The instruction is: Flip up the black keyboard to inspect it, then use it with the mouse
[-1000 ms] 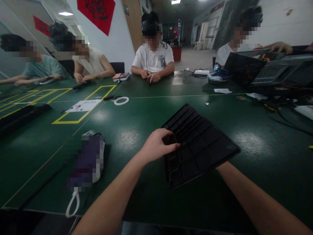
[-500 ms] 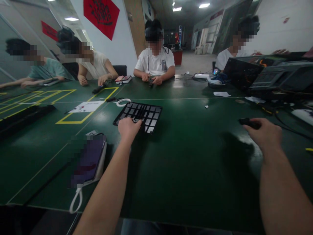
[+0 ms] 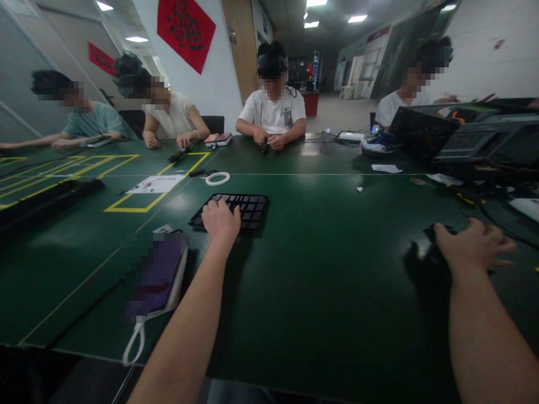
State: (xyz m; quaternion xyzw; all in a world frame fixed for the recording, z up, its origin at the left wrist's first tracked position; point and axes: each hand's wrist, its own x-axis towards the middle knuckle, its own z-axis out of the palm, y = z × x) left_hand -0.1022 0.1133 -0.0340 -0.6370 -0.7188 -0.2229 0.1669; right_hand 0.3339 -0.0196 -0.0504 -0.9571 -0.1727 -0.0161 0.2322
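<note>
A flat black tray or panel with a grid of small dark squares (image 3: pixel 256 210) lies on the green table, left of centre. My left hand (image 3: pixel 221 221) rests over its near left part, fingers spread and thumb apart, hiding some of the squares. Far to the right, my right hand (image 3: pixel 474 244) is low over the table with its fingers spread. Under and beside its thumb shows a small black object (image 3: pixel 438 229), mostly hidden, so its kind is unclear.
A purple-screened phone (image 3: pixel 158 275) with a white cable lies left of my left forearm. Beyond the grid sits a white ring (image 3: pixel 218 178). Printed paper (image 3: pixel 155 184) lies inside yellow tape. Computer hardware (image 3: pixel 484 132) stands at the right. Several people sit across the table.
The gridded black piece has gone from tilted in my left hand to flat on the table. My right hand has lowered and spread its fingers, letting go of the black object.
</note>
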